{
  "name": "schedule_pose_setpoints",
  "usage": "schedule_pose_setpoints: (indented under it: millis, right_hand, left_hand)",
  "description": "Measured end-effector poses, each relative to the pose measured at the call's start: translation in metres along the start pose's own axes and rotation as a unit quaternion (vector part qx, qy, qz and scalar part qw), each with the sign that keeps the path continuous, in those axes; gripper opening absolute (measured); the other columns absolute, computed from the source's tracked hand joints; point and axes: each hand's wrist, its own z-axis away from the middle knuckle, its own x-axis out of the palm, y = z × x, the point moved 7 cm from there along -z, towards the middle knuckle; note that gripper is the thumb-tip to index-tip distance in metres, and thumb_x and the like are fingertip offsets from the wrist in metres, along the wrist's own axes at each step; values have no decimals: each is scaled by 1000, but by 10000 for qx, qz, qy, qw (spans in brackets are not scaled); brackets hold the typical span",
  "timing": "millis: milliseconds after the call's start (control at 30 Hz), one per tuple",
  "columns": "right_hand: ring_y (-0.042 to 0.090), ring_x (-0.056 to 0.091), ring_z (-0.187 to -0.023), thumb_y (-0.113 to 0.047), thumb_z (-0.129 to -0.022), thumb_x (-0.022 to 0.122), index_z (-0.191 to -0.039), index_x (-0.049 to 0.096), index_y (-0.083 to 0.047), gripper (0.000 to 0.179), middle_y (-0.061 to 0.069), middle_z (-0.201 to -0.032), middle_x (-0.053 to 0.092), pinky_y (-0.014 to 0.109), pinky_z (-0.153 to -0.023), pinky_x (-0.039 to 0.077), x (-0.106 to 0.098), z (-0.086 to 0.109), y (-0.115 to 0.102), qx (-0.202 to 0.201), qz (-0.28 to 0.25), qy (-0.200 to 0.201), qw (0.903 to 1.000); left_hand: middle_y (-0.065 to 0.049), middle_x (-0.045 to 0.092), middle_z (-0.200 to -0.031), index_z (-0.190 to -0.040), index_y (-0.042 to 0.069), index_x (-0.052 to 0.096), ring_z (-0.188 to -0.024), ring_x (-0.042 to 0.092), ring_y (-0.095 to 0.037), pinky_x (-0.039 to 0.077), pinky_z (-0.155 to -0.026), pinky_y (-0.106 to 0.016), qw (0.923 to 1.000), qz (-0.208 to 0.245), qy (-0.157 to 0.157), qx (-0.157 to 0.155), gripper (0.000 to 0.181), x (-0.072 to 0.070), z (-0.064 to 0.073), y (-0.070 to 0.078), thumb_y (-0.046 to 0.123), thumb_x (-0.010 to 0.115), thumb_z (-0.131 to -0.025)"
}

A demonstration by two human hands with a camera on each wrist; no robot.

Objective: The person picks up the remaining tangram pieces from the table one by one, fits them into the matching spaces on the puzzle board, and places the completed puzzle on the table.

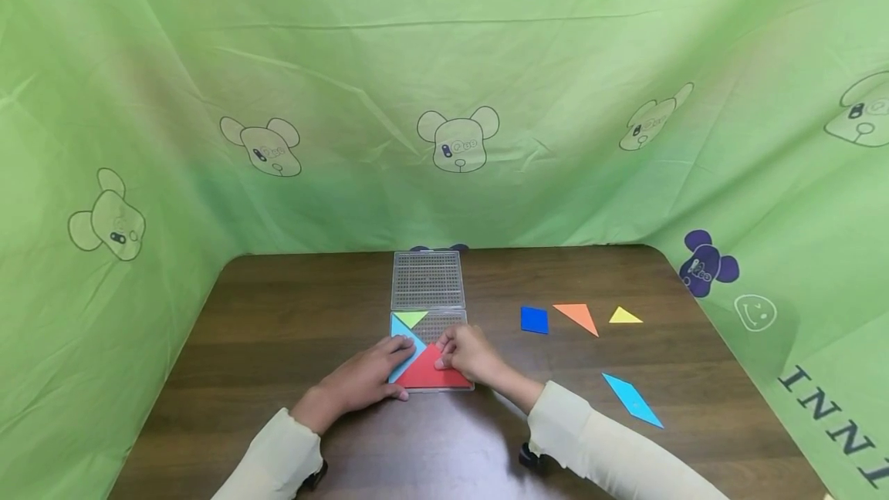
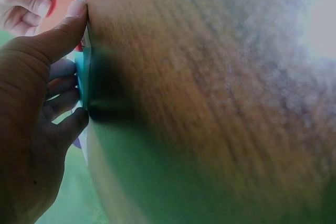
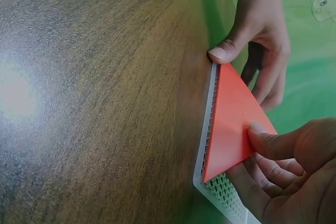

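Observation:
A red triangle tangram piece (image 1: 420, 375) lies along the near side of a clear plastic grid case (image 1: 439, 326). My right hand (image 1: 474, 355) pinches its right part, thumb on the top face and fingers at the edge, as the right wrist view shows. At the case's near left corner, my left hand (image 1: 368, 376) holds the case, its thumb (image 2: 65, 26) against the front edge and its fingers over a light-blue triangle (image 1: 401, 330) on the left. A green triangle (image 1: 411, 318) sits at the base's far left. The fingers hide part of the light-blue piece.
The case's gridded lid (image 1: 427, 281) lies open behind the base. Right of it on the wooden table (image 1: 292, 292) are a dark-blue square (image 1: 534, 320), an orange triangle (image 1: 579, 317), a yellow triangle (image 1: 625, 316) and a blue parallelogram (image 1: 633, 400). Green cloth (image 1: 347, 199) surrounds the table's back and sides.

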Motion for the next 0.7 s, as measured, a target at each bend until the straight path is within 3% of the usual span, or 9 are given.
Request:
schedule_pose_setpoints:
  millis: [467, 700]
  right_hand:
    - [9, 62, -68, 5, -81, 81, -87, 73, 0, 11, 5, -73, 72, 20, -61, 51, 1, 2, 4, 40, -135, -42, 9999]
    - [8, 64, -69, 3, -80, 82, -88, 74, -1, 12, 5, -75, 73, 20, -63, 54, 2, 3, 2, -143, 4, -11, 9999]
  left_hand:
    - [-8, 47, -156, -152, 4, 49, -141, 47, -25, 49, -110, -43, 9999, 56, -71, -79, 78, -1, 0, -2, 43, 77, -90]
    - [-7, 45, -158, -152, 4, 48, -144, 45, -25, 46, -113, -44, 9998, 125, -121, -104, 75, 1, 1, -2, 42, 75, -93]
